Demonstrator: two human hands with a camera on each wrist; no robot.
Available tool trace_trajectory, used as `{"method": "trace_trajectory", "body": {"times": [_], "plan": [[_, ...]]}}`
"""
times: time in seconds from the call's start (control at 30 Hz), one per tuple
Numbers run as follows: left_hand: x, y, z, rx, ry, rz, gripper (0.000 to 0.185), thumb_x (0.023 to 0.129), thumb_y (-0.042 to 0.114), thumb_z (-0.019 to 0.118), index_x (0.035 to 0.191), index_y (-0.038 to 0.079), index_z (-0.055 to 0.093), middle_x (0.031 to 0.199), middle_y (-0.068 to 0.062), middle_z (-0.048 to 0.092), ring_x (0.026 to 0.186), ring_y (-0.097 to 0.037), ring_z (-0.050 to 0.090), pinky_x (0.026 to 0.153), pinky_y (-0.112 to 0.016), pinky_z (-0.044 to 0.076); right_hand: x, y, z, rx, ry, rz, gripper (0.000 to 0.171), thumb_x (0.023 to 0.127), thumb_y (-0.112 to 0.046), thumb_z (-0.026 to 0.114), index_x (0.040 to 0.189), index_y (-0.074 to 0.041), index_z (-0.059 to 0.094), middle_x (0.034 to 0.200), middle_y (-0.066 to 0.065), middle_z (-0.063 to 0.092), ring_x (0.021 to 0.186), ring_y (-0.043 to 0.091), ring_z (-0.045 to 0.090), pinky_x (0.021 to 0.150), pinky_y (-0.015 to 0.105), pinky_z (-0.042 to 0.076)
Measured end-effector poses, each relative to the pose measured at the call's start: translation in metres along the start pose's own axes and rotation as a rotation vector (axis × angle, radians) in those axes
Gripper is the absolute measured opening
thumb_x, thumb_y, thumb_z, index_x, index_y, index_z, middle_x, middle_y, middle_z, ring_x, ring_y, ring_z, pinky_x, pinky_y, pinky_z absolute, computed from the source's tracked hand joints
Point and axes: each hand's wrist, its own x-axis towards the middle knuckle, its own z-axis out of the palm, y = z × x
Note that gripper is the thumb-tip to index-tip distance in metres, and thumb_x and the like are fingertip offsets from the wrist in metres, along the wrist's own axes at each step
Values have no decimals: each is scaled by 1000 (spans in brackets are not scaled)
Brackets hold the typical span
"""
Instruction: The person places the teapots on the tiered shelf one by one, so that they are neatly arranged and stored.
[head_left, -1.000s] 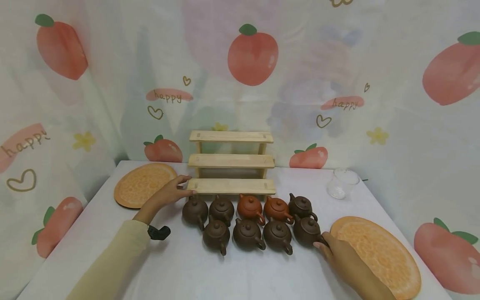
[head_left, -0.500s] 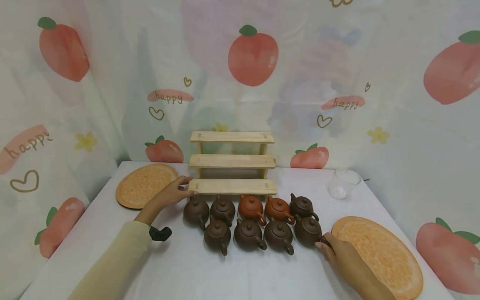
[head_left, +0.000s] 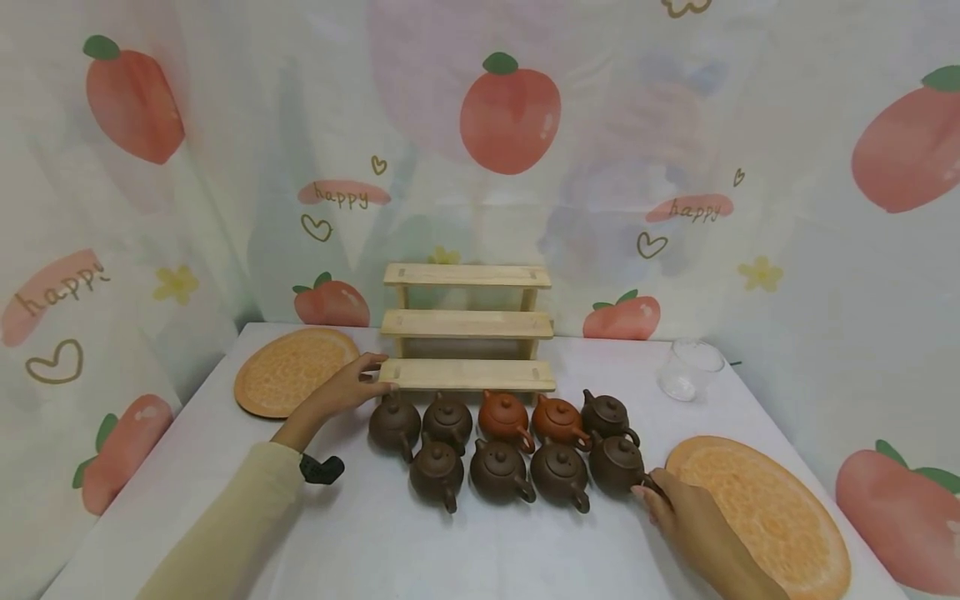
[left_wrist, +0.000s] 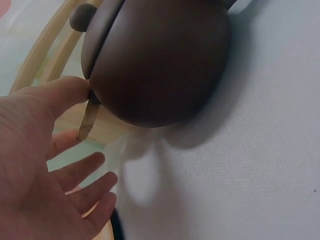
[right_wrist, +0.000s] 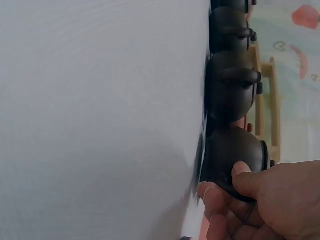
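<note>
My left hand (head_left: 348, 387) is at the left end of the wooden three-step display rack (head_left: 467, 375). Thumb and index finger pinch the end of its lowest shelf, and in the left wrist view the other fingers spread loosely beside a dark brown teapot (left_wrist: 160, 60). The thumb tip overlaps that teapot's edge there. My right hand (head_left: 686, 508) pinches the handle of the rightmost front teapot (head_left: 617, 465), thumb against its body in the right wrist view. Two reddish teapots (head_left: 504, 419) stand in the back row among dark brown ones; the front row is all dark brown.
Orange-slice mats lie at the back left (head_left: 296, 371) and at the right (head_left: 761, 512), beside my right forearm. A clear glass cup (head_left: 688, 371) stands at the back right. A fruit-print cloth (head_left: 510, 208) encloses the white table.
The head view has shifted very slightly. Both hands keep their places, the left at the rack's lowest shelf and the right on the teapot's handle.
</note>
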Motion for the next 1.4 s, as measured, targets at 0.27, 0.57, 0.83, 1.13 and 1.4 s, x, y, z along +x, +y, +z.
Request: {"method": "trace_trajectory", "body": {"times": [0.27,0.57,0.83,1.13,1.4], "plan": [[-3,-2,0,-13,1,11,74,101,27,70,157,-6,36,161,-33,38,145,-56,42,118,-61,39,3,-9,-8,17,-13,12,31,103,-16,69,79,-17,51,63,-11,47,56,2,39,53,25,35],[-1,-5,2,-22,12,14,70,101,25,70,155,-7,38,161,-32,38,148,-53,39,120,-60,36,15,-15,-17,34,39,-81,32,101,-14,71,77,-19,51,62,-13,51,55,-2,42,51,23,37],[-1,-5,1,-25,10,-11,72,101,27,70,157,-5,37,161,-33,38,145,-56,41,119,-62,38,33,-21,-25,38,31,-112,30,105,-16,66,79,-18,51,64,-11,54,56,-3,46,51,23,39],[-1,-4,-1,2,13,-12,74,101,29,71,157,-4,38,161,-32,39,145,-55,41,119,-62,37,64,-36,-34,70,-20,-91,30,109,-22,61,81,-14,54,66,-6,58,58,4,51,52,24,42],[0,1,1,18,16,-7,74,101,30,71,156,-5,38,162,-30,39,149,-52,38,122,-61,33,93,-46,-42,71,-13,-85,31,109,-23,60,81,-11,55,67,0,62,60,13,51,54,27,41]]}}
